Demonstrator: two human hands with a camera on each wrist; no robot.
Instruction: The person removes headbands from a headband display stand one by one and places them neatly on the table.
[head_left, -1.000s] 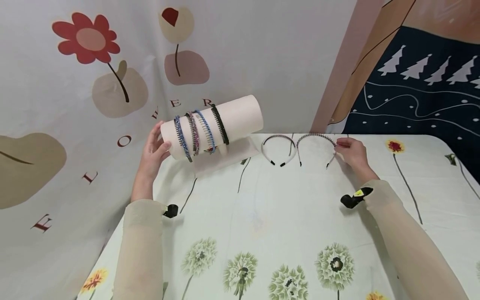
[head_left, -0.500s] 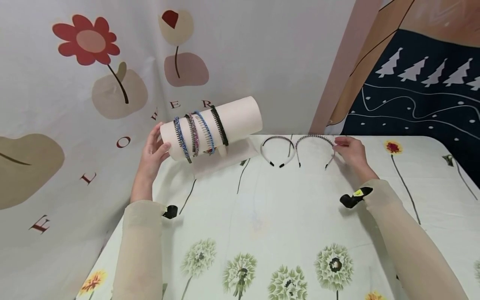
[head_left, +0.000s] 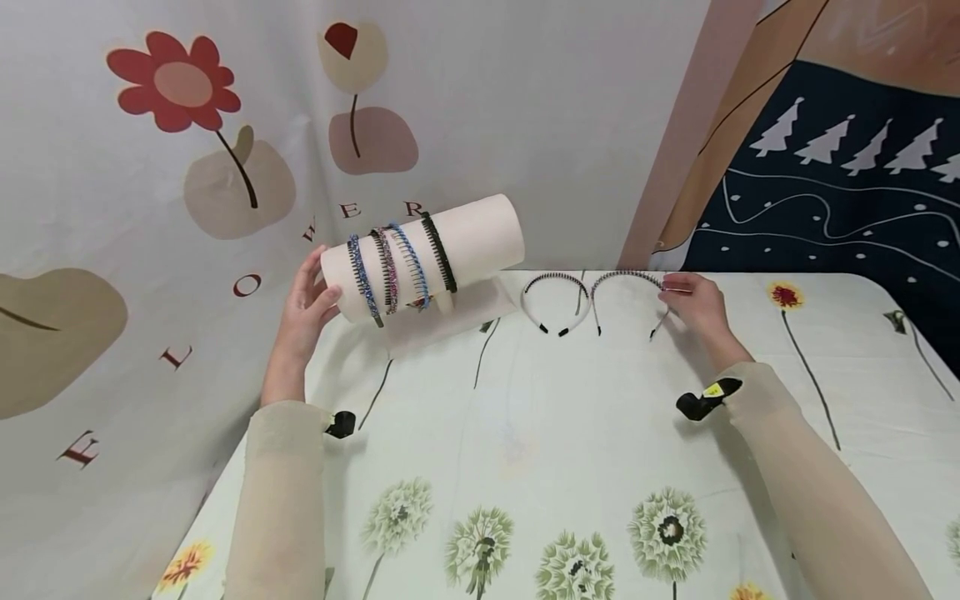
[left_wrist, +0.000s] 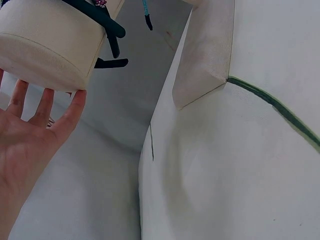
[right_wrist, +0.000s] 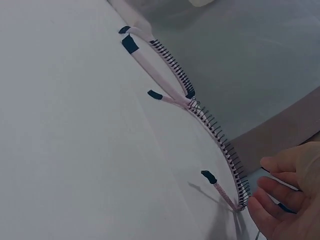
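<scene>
A pale padded roll-shaped headband stand (head_left: 480,237) lies slanted at the table's back left, bearing several toothed headbands: blue, pink-and-black, light blue and black (head_left: 438,251). My left hand (head_left: 303,304) rests its fingertips on the roll's left end; in the left wrist view its fingers (left_wrist: 72,117) are spread and fairly straight. Right of the stand lie a white toothed headband (head_left: 532,314) and, beside it, a pale pink toothed headband (head_left: 630,273). My right hand (head_left: 697,304) is at the pink headband's right side. Its fingertips meet or nearly meet the band, with no clear pinch visible.
A white flowered cloth covers the table (head_left: 517,433). Behind it hangs a printed curtain (head_left: 562,125), with a dark tree-patterned one (head_left: 840,208) at the right. The stand's flat base (head_left: 420,329) rests on the cloth.
My right hand has shifted slightly left, with its fingers further over the pink headband's right side. The left hand and the stand keep their place.
</scene>
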